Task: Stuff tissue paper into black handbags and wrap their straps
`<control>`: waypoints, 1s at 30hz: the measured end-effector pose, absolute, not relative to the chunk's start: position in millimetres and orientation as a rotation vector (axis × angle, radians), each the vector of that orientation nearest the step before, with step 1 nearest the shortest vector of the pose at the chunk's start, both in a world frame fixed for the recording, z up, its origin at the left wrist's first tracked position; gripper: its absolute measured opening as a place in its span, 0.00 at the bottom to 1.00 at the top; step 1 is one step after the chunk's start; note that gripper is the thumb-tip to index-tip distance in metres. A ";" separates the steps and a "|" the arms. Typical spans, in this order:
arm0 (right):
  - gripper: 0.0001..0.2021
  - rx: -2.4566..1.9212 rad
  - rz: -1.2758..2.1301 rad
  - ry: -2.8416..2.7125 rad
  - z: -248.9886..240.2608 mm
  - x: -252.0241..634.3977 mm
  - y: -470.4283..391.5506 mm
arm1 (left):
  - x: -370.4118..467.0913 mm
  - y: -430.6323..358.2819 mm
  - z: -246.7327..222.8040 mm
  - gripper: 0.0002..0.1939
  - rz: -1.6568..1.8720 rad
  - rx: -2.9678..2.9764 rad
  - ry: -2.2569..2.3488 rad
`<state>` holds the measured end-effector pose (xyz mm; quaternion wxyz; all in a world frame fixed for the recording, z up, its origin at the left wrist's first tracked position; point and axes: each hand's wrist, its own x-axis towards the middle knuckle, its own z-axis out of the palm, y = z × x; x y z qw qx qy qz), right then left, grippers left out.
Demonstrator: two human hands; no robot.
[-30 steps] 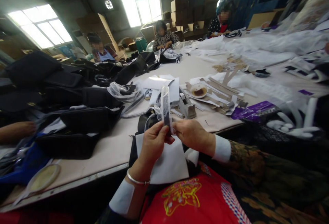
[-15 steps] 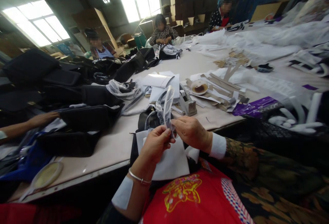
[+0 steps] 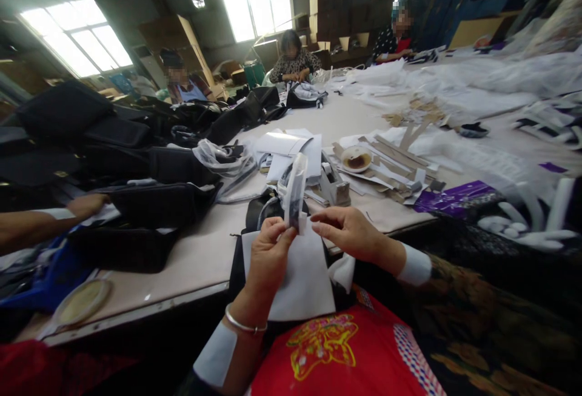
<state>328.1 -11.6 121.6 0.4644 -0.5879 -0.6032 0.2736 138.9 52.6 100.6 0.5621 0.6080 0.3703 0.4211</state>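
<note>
Right grip (image 3: 352, 232) drawn away, apart; left grip (image 3: 271, 253) clamped on strap (image 3: 296, 193) rising above.

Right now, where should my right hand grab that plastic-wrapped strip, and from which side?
Probably partway up the plastic-wrapped strip, coming from the right: it stands upright above the left hand, which pinches its lower end, and the right hand is just to that side, apart from it.

Far centre tabletop (image 3: 313, 118) open; wrapped strap (image 3: 296, 193), white papers (image 3: 284, 144) in way.
</note>
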 end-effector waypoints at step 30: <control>0.24 -1.187 1.502 -1.055 113.8 320.5 -25.9 | 134.4 33.5 94.2 0.10 0.991 2.101 0.497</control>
